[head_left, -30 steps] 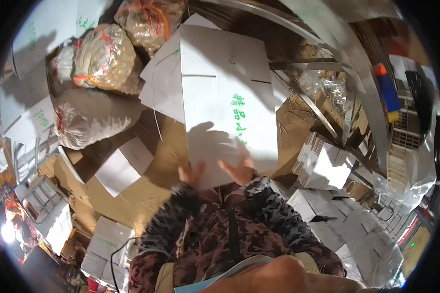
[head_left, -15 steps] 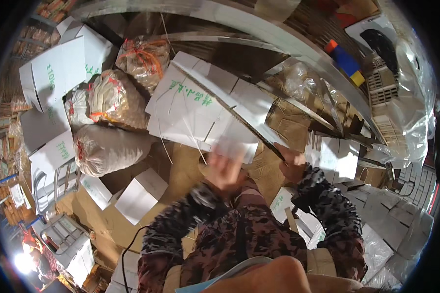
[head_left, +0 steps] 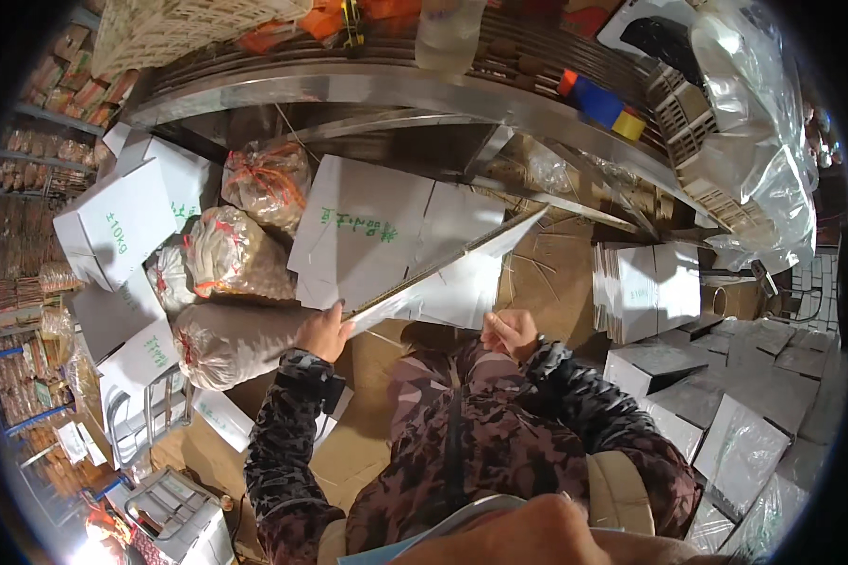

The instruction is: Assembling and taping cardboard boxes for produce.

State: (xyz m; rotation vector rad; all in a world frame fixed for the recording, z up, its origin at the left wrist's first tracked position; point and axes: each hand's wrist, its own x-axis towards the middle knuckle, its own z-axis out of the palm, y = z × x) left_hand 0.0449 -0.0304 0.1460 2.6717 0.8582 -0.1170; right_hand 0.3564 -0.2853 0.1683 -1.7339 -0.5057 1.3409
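A large flat white cardboard carton (head_left: 377,226) with green print lies in front of me, one panel folded up so that its brown corrugated edge runs diagonally. My left hand (head_left: 322,332) grips the near-left end of that raised edge, beside a full white sack (head_left: 240,341). Close to the carton's near right corner is my right hand (head_left: 509,333), its fingers curled together. Whether they pinch the corner or something small is hidden.
Knotted clear bags (head_left: 238,252) stand left of the carton, near white boxes (head_left: 118,221). A metal-edged slatted bench (head_left: 283,91) spans the far side. To the right are a stack of folded cartons (head_left: 645,290) and plastic-covered white boxes (head_left: 744,438).
My left hand has moved left onto the raised edge; my right hand has let go of that edge and come closer to my knees. The carton has turned, and the view has tilted farther up.
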